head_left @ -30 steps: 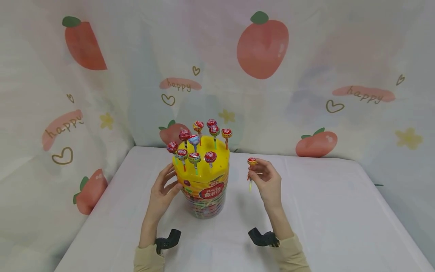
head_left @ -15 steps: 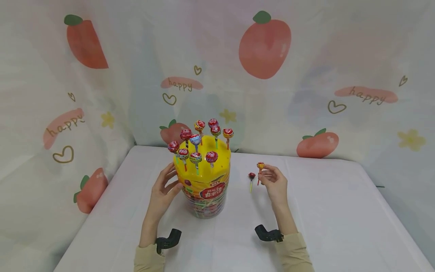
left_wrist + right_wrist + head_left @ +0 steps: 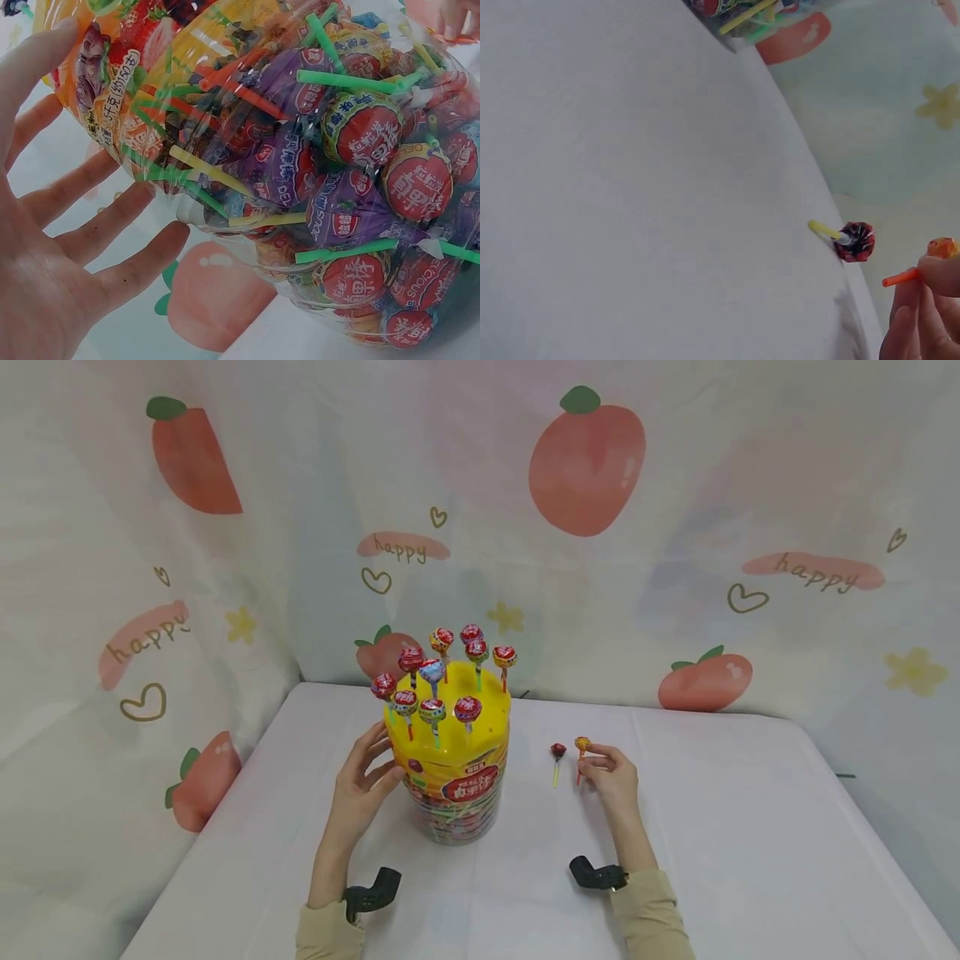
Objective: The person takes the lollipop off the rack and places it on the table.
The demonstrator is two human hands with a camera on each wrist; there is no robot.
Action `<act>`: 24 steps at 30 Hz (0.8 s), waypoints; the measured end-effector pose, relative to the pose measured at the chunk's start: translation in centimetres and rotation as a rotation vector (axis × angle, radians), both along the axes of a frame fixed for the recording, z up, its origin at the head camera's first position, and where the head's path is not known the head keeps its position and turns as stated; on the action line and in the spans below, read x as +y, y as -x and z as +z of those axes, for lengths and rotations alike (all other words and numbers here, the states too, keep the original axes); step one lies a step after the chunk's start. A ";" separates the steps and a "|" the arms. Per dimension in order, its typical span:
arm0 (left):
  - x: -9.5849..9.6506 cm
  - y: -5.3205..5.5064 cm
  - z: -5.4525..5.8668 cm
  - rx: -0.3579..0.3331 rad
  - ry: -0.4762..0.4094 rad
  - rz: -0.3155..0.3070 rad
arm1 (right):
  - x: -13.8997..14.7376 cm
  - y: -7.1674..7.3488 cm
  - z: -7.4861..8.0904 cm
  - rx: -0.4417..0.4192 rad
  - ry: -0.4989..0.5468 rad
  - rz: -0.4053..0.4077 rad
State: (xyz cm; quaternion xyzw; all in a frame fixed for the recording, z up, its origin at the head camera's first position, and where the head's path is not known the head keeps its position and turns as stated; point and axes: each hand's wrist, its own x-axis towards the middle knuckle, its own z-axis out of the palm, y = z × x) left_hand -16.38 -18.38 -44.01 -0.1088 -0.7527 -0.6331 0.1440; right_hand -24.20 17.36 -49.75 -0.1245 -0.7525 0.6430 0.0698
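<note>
**Left hand braces the jar, right hand pinches a lollipop**

Look at the left hand (image 3: pixel 362 789): its fingers (image 3: pixel 112 223) spread along the side of the lollipop jar (image 3: pixel 459 814), none clenched, probably just enough contact to keep it from shifting. Over to the jar's right, well apart from it, the right hand (image 3: pixel 613 777) pinches an orange-wrapped lollipop (image 3: pixel 582 743) by its stick, thumb against fingers, perhaps because that leaves the round head free. Does the stick touch the table (image 3: pixel 720 835)? Can't tell from here! Just beside it, a dark-red lollipop (image 3: pixel 558 750) lies on the table, yellow stick towards the person. And on the yellow lid (image 3: pixel 447 745), ten upright lollipops (image 3: pixel 468 708) stand spaced out, presumably for easy viewing.
</note>
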 end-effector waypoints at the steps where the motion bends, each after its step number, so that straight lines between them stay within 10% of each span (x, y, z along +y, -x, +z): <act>1: -0.1 0.0 0.0 0.001 -0.001 0.000 | 0.0 0.0 -0.1 -0.009 -0.012 -0.004; 24: -0.1 0.2 -0.4 0.014 0.007 -0.007 | -0.7 0.7 -1.5 -0.079 -0.342 -0.127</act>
